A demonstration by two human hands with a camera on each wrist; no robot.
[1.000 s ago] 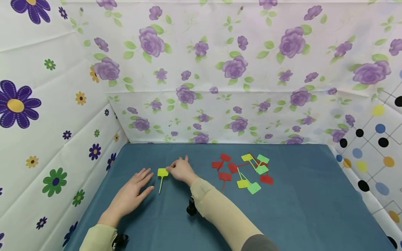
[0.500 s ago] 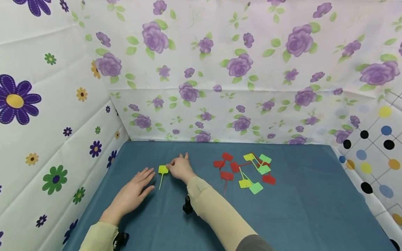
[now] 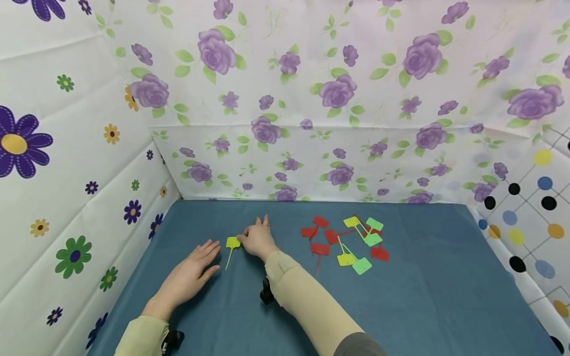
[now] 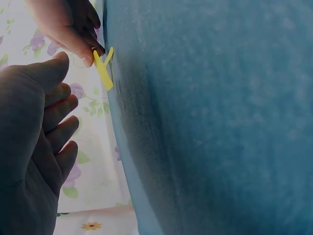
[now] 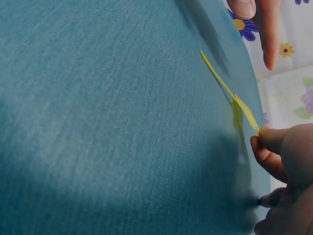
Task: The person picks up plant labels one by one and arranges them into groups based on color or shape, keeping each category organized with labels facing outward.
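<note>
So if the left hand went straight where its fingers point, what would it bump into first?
Probably the yellow tag that the right hand pinches, though the left hand might pass above it; depth is unclear.

Makeshift recording booth (image 3: 267,163), by the look of it. Walled on 3 sides: rose-print sheet (image 3: 285,104) at back, daisy-print sheet (image 3: 67,193) left, dotted sheet (image 3: 530,217) right. Flat blue cloth (image 3: 427,296) below. 2 black wrist cameras (image 3: 266,291) worn. Home or lab around it: can't tell.
</note>
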